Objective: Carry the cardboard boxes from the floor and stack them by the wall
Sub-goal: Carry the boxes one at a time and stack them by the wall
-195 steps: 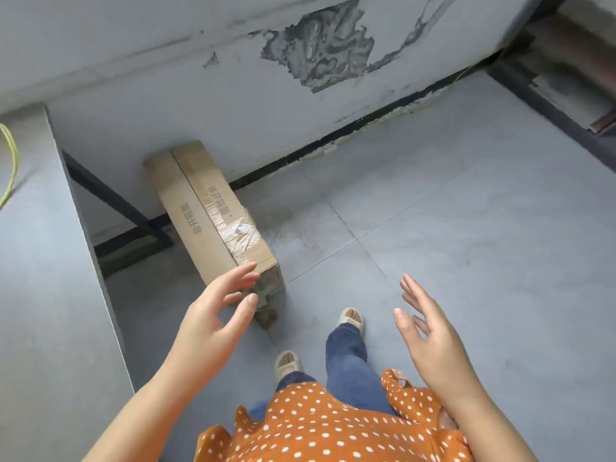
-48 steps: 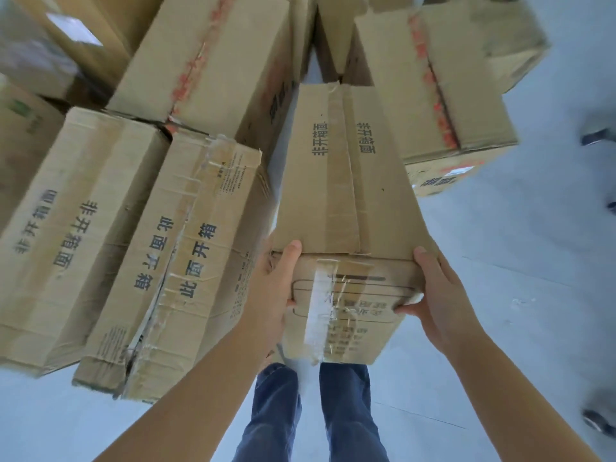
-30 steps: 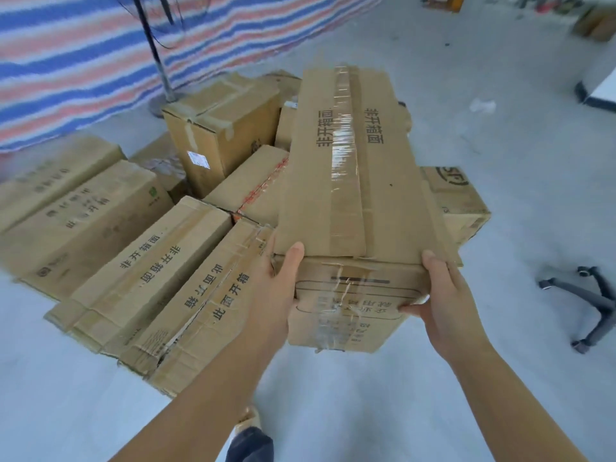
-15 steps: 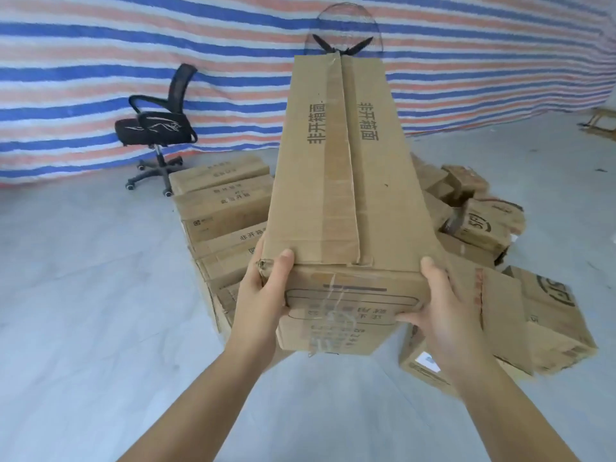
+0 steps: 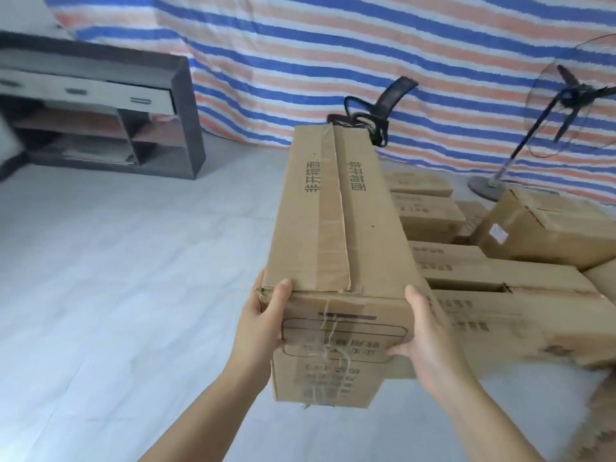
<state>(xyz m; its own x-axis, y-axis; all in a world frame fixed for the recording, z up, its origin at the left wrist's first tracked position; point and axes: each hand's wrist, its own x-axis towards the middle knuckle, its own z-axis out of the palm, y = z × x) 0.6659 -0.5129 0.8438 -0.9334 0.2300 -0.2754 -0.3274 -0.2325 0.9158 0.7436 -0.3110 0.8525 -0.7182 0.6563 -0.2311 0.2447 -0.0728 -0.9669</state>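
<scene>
Striped tarp wall [image 5: 333, 55], grey floor [image 5: 116, 295], dark desk [image 5: 180, 121].

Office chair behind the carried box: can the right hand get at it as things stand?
Probably not. The right hand grips the long cardboard box together with the left hand, and the office chair stands well beyond the box's far end, by the striped tarp.

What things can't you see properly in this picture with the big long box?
Head view:
- Office chair: its seat and base are hidden behind the long box.
- Fingers of the left hand and right hand: mostly wrapped round the box's sides, out of sight.
- Fan: cut off by the right edge.
- Boxes on the floor: print blurred, unreadable.
- Shelf unit: blurred, left end cut off.
</scene>
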